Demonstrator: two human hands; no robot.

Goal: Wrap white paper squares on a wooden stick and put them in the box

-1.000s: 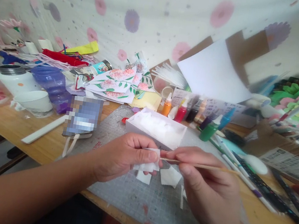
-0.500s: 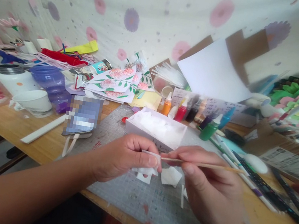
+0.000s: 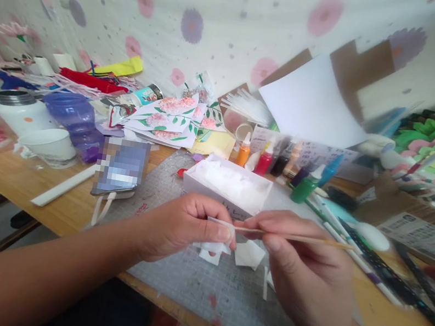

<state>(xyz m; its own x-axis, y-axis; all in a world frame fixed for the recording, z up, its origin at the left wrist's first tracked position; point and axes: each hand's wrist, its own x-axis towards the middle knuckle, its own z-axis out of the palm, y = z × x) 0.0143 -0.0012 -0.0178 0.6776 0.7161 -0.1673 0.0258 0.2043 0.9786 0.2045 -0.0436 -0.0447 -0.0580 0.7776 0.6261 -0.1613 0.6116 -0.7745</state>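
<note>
Between thumb and fingers, my left hand (image 3: pixel 190 228) pinches a small piece of white paper (image 3: pixel 216 222). My right hand (image 3: pixel 301 260) grips a thin wooden stick (image 3: pixel 313 240) lengthwise, its tip at the paper's edge beside my left fingertips. Whether the tip touches the paper I cannot tell. Below the hands, white paper scraps (image 3: pixel 249 253) lie on a grey cutting mat (image 3: pixel 178 295). Just behind the hands stands a white open box (image 3: pixel 226 186) filled with white fluffy material.
Paint bottles (image 3: pixel 265 159) stand behind the box. A phone (image 3: pixel 121 169) rests on a stand at left, near a white cup (image 3: pixel 48 146) and a purple bottle (image 3: pixel 74 122). Brushes and pens (image 3: pixel 371 266) lie at right beside a cardboard box (image 3: pixel 418 230). Flower pictures (image 3: pixel 166 118) lie at the back.
Almost nothing differs. The stick and the fingers holding it have shifted very slightly, and both hands keep their grips at the same place.
</note>
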